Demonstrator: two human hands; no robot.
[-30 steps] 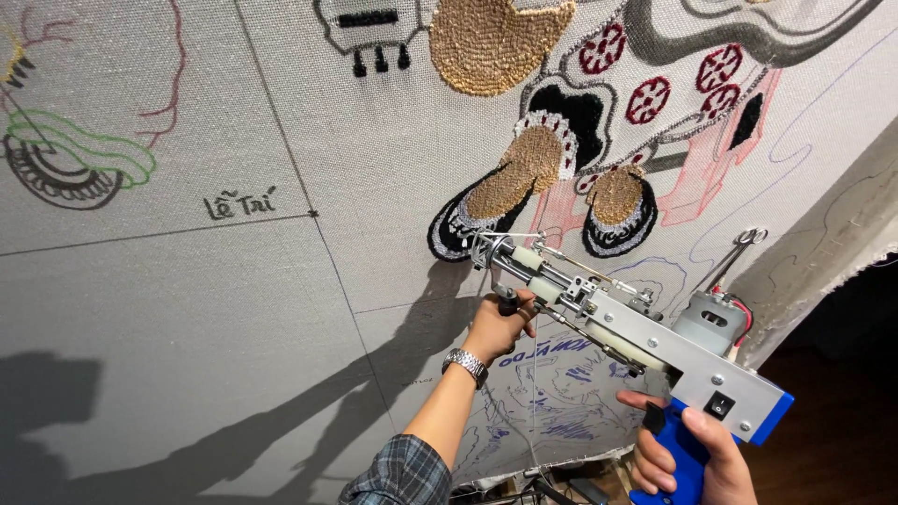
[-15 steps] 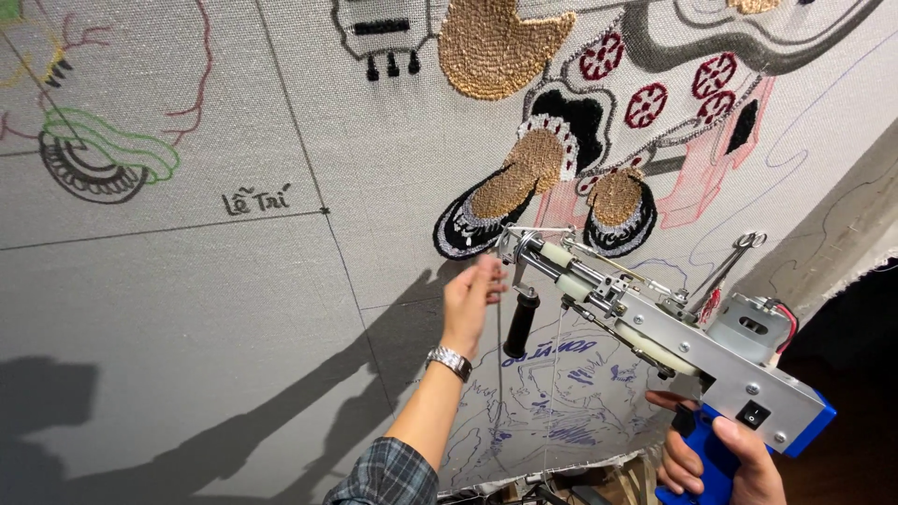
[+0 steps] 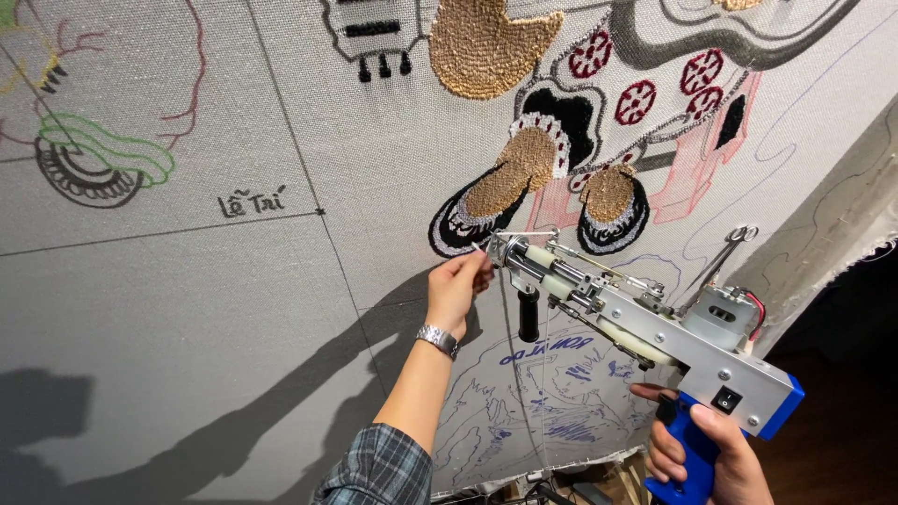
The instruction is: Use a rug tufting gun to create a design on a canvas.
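1. Pinching at the front tip of the tufting gun [image 3: 617, 313], the left hand [image 3: 456, 292] has its thumb and fingertips closed together right at the needle end; a thin strand of yarn seems to be caught between them, though it is too fine to be sure.
2. The right hand [image 3: 706, 458] is clenched around the gun's blue handle [image 3: 681, 458], low at the right, holding the tool up with its nose aimed at the cloth.
3. The gun's black front grip [image 3: 528, 316] hangs free below the barrel, with no hand on it.
4. The needle end sits just beside the grey backing cloth [image 3: 234, 309], under the tufted black, tan and white shapes [image 3: 510, 192].
5. By the look of it, the step in hand is threading or freeing the yarn at the needle.
6. A next move would call for letting go of the tip and taking the front grip before pressing in.
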